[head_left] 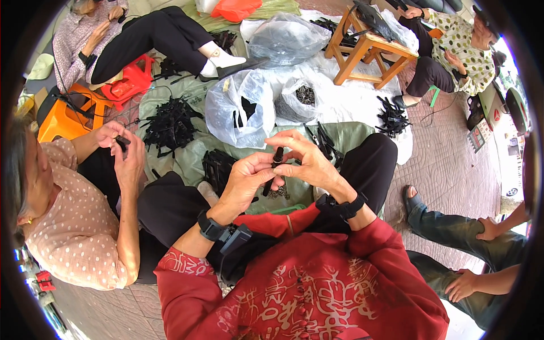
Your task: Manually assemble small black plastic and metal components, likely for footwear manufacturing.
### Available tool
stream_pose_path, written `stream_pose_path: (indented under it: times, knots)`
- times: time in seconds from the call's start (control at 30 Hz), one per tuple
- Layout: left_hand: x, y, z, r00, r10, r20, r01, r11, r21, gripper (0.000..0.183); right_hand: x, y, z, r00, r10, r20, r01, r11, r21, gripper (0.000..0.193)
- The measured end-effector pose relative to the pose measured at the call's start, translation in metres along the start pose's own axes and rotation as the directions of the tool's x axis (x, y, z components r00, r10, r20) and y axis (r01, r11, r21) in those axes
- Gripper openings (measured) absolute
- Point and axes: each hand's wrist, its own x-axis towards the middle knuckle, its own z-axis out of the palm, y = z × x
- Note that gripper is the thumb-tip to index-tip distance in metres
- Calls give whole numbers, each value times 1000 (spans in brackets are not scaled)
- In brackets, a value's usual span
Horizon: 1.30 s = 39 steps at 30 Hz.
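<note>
I see both hands raised together over the lap, and I take the small black plastic part between them as my landmark. The left hand has its fingers curled narrow around the lower end of this part, and the thumb lies along it. The right hand pinches the upper end; its fingers are bent close, with the fingertips meeting over the top, so both hands hold the same piece.

Most of the part is covered by the fingers. I can make out only a short dark upper section and a thin dark stem below, near the left palm. If it is one piece or two joined pieces, I cannot tell.

The part looks black, narrow and long, standing nearly upright.

Behind the part, on the green sheet on the floor, lies a clear plastic bag, and further left of it a pile of black parts. To the left of the part, another person's hands hold a similar black piece.
</note>
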Motion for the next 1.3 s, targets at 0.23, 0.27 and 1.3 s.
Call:
stream_pose_path:
  times: [0.23, 0.27, 1.3]
  knots:
    - [4, 4, 6, 989, 116, -87, -113, 993, 41, 18, 6, -4, -5, 965, -155, -210, 115, 975, -192, 16]
    - [5, 4, 6, 989, 123, -83, -119, 991, 53, 18, 7, -7, -5, 966, -157, -204, 117, 974, -193, 16]
    - [6, 12, 10, 974, 225, -2, -224, 972, 70, 18, 7, -13, 0, 971, 173, -163, -102, 922, 374, 10]
